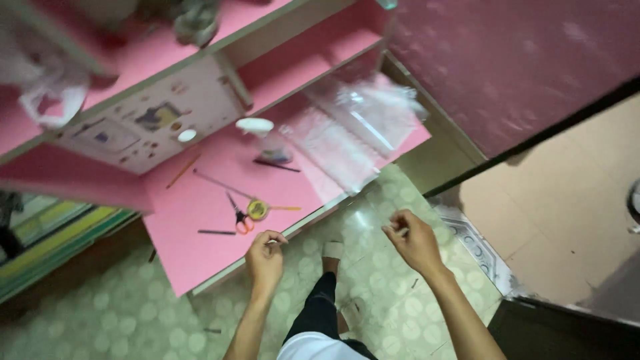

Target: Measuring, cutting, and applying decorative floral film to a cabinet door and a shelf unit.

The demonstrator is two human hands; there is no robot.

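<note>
Clear plastic sheet stretched off pink desk, left hand and right hand pinching its near edge

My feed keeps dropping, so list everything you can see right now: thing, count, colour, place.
desk: one, pink, left centre
shelf unit: one, pink, above the desk
scissors: one, orange handles, on the desk near its front edge
tape measure: one, yellow, beside the scissors
pencil: one, orange, on the desk further back
dark pens: two, on the desk
clear plastic sheet: one, on the desk's right end
white bag: one, on the shelf, upper left
floor: green, spotted
left hand: pinched on something thin, unclear what
right hand: likewise pinched
</note>
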